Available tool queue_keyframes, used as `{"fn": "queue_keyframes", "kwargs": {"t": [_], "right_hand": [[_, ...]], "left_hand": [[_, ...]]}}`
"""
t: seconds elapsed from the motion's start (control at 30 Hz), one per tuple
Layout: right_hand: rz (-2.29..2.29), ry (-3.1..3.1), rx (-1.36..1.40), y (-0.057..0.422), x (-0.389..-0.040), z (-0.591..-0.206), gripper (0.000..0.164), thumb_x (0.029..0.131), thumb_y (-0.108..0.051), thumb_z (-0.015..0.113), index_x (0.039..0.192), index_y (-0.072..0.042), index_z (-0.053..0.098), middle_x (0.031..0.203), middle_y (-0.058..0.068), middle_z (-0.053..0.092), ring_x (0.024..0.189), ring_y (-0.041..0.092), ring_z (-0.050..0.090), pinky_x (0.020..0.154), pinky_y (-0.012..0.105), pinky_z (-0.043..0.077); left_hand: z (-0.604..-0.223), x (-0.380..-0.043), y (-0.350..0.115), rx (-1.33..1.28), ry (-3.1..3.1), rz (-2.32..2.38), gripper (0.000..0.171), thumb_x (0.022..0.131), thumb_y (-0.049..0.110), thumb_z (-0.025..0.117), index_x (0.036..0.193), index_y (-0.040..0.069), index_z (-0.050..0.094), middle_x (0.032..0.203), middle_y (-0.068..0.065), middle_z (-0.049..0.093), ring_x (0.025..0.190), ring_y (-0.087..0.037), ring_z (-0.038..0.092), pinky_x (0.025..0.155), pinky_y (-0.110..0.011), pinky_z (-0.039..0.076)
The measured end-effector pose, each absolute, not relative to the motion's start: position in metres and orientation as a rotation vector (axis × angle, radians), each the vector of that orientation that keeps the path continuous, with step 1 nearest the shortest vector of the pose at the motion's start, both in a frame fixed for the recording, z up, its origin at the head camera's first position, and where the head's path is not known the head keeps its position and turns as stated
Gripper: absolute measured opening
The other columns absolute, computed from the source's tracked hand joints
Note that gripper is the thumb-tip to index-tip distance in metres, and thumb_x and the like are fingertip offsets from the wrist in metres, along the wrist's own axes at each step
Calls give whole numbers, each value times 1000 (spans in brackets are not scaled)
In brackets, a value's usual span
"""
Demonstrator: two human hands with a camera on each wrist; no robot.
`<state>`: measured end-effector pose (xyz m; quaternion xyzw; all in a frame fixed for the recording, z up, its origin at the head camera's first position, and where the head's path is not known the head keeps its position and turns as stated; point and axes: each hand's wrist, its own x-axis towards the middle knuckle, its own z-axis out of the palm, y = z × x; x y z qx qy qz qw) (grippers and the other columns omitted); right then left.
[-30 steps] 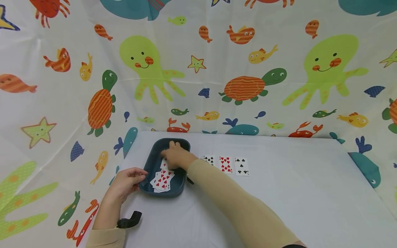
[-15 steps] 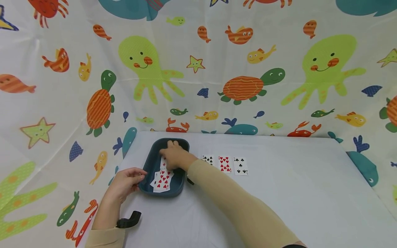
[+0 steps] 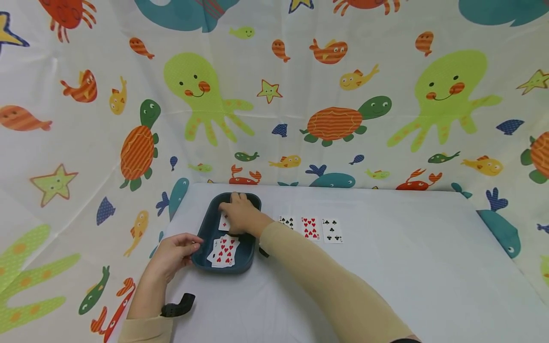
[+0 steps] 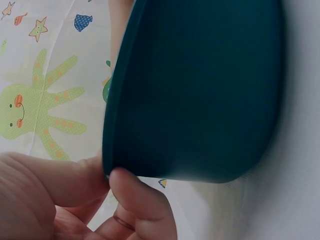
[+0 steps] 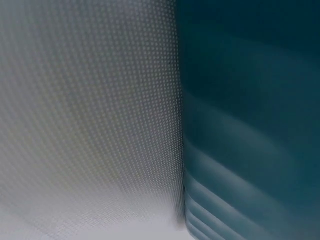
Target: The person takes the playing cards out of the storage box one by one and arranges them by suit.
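Note:
My left hand [image 3: 177, 247] pinches the near left rim of a dark teal plastic tray [image 3: 200, 244] between thumb and fingers. In the left wrist view the thumb [image 4: 145, 202] lies against the tray's wall. My right hand [image 3: 243, 214] reaches down inside the tray's far part, its fingers bent toward the bottom. Partly under that hand lies a red diamond playing card [image 3: 224, 223]. I cannot tell whether the right fingers hold it. A loose pile of playing cards [image 3: 226, 251], a heart card on top, lies in the tray's near end. The right wrist view shows the tray's outer wall [image 5: 240, 165].
Right of the tray, a row of face-up cards lies on the white tablecloth [image 3: 407, 267]: a spade card [image 3: 286, 220] partly behind the right sleeve, a heart card [image 3: 310, 228] and a club card [image 3: 332, 231]. A sea-animal printed cloth [image 3: 274, 105] hangs behind.
The diamond card has slid away from the pile toward the tray's far left, and my right hand has shifted slightly the same way. My left hand stays on the rim.

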<state>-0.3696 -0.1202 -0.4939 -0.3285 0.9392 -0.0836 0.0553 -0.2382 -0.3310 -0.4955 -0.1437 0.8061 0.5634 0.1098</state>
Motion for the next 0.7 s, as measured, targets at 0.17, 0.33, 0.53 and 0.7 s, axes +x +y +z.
{"fn": "queue_keyframes", "kwargs": {"t": [0.17, 0.33, 0.53, 0.7], "right_hand": [[-289, 2834, -1012, -117, -367, -487, 69, 87, -37, 88, 150, -33, 59, 140, 6, 51, 123, 22, 43, 107, 37, 50], [-373, 2809, -1045, -108, -368, -480, 70, 86, -34, 87, 150, -34, 59, 139, 4, 50, 120, 20, 43, 92, 31, 50], [-492, 2759, -1033, -93, -366, -470, 69, 86, -35, 87, 150, -37, 59, 141, 5, 48, 124, 20, 40, 90, 29, 51], [-559, 2703, -1044, -77, -361, -462, 70, 86, -32, 88, 150, -37, 60, 142, 5, 46, 129, 22, 38, 94, 32, 52]], "left_hand": [[-494, -237, -329, -409, 2373, 1652, 25, 106, 14, 67, 127, 0, 73, 91, -4, 66, 78, -21, 59, 70, -30, 59], [-493, -237, -329, -410, 2378, 1645, 25, 107, 14, 66, 127, 0, 74, 93, -4, 67, 78, -21, 59, 70, -30, 59], [-494, -237, -329, -416, 2377, 1642, 25, 107, 14, 66, 127, 0, 73, 97, -5, 69, 79, -21, 59, 69, -30, 58], [-495, -238, -331, -414, 2367, 1641, 25, 107, 14, 67, 127, 0, 73, 95, -4, 68, 79, -21, 59, 69, -29, 58]]}}
